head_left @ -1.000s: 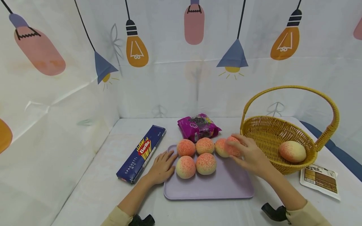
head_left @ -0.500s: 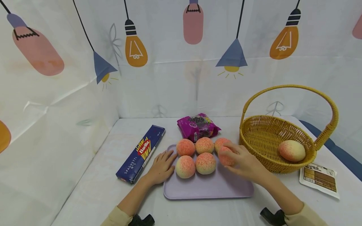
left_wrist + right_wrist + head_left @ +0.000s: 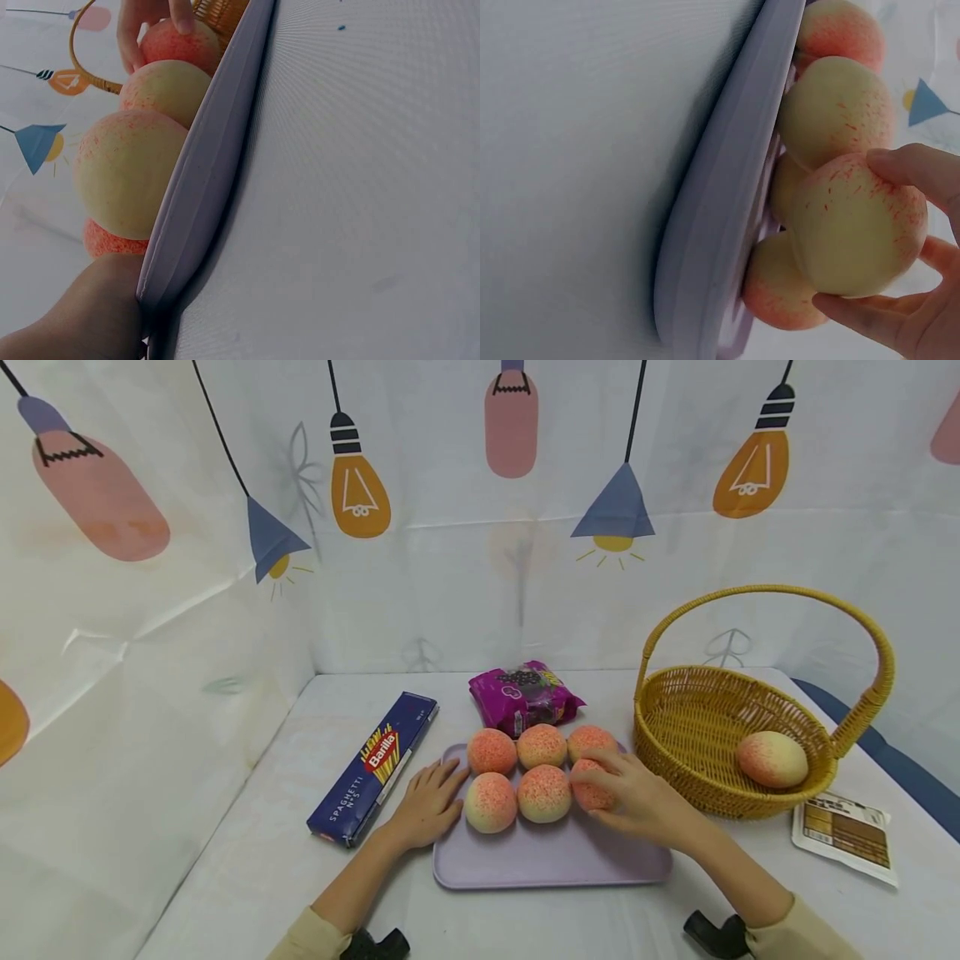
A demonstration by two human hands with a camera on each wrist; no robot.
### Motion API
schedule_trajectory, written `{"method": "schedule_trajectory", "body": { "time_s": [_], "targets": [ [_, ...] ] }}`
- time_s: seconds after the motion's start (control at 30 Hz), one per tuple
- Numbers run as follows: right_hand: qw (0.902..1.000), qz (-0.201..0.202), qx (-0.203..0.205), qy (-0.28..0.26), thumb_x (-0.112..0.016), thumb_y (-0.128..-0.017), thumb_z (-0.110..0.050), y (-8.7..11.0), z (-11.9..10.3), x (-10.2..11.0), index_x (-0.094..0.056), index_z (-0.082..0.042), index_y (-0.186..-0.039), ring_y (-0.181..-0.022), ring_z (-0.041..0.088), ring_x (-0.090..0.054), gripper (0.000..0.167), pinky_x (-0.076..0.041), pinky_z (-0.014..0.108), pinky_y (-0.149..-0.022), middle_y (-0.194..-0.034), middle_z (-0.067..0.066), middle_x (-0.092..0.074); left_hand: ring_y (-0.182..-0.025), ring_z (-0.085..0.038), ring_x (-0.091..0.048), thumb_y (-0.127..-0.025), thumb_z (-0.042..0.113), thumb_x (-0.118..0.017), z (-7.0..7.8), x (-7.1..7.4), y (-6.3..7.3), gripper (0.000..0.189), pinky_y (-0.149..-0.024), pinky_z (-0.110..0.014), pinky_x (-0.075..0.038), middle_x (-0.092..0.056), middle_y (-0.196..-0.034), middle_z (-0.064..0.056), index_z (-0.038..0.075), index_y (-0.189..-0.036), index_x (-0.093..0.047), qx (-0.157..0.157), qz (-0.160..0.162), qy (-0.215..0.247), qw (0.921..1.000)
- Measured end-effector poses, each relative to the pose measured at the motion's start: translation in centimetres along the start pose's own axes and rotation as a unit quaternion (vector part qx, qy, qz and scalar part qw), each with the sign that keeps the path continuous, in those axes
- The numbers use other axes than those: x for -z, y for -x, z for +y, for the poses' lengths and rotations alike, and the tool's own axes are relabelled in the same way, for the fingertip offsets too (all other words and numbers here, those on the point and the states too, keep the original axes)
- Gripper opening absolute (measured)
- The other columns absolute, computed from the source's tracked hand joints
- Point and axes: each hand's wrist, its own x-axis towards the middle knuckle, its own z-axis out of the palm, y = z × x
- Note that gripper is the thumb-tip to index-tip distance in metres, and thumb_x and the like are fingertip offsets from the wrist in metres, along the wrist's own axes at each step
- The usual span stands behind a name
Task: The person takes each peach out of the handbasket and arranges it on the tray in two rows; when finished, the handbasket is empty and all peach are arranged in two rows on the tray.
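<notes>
My right hand (image 3: 633, 797) grips a peach (image 3: 859, 225) between thumb and fingers, over the right part of the lilac tray (image 3: 555, 864). In the head view this peach stands at the right end of the front row, beside another peach (image 3: 545, 794). A further front peach (image 3: 491, 802) sits to the left, and a back row of three lies behind, its left one a redder peach (image 3: 492, 752). My left hand (image 3: 427, 806) rests with fingers spread on the tray's left rim, close to the peaches. In the left wrist view only part of that hand (image 3: 90, 300) shows.
A wicker basket (image 3: 697, 718) with a tall handle holds one peach (image 3: 772, 760) at the right. Beside it lies a flat brown-and-white packet (image 3: 846, 835). A blue spaghetti box (image 3: 372, 770) lies left of the tray, and a purple bag (image 3: 525, 697) lies behind it.
My right hand has carried its peach left and toward me, from beside the back row to the right end of the front row. The left hand has stayed on the tray rim.
</notes>
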Motion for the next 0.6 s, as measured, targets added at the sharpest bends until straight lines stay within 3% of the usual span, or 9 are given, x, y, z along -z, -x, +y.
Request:
{"method": "schedule_trajectory", "body": {
  "time_s": [0.2, 0.37, 0.6],
  "targets": [
    [0.9995, 0.001, 0.009, -0.029, -0.08, -0.066, -0.018, 0.0, 0.1, -0.2, -0.059, -0.022, -0.112, -0.11, 0.035, -0.05, 0.05, -0.047, 0.049, -0.08, -0.124, 0.014, -0.051, -0.131, -0.04, -0.024, -0.093, 0.016, -0.041, 0.0, 0.0, 0.1, 0.045, -0.103, -0.056, -0.016, -0.033, -0.142, -0.017, 0.009, -0.138, -0.04, -0.005, 0.015, -0.003, 0.9999],
    [0.9992, -0.003, 0.023, -0.031, -0.081, -0.065, -0.018, 0.0, 0.0, -0.6, -0.061, -0.019, -0.11, -0.11, 0.032, -0.052, 0.049, -0.049, 0.043, -0.081, -0.123, 0.016, -0.052, -0.131, -0.04, -0.024, -0.095, 0.018, -0.04, 0.0, -0.1, 0.1, 0.044, -0.103, -0.055, -0.016, -0.033, -0.142, -0.017, 0.01, -0.138, -0.041, -0.006, 0.013, 0.002, 0.9999],
    [0.9991, -0.013, 0.021, -0.035, -0.081, -0.067, -0.021, 0.0, -0.3, -1.0, -0.06, -0.016, -0.113, -0.108, 0.032, -0.053, 0.051, -0.048, 0.045, -0.082, -0.122, 0.015, -0.052, -0.132, -0.039, -0.023, -0.095, 0.017, -0.037, 0.0, 0.0, 0.1, 0.044, -0.104, -0.055, -0.015, -0.033, -0.143, -0.016, 0.01, -0.138, -0.041, -0.004, 0.013, 0.005, 0.9999]
  ]
}}
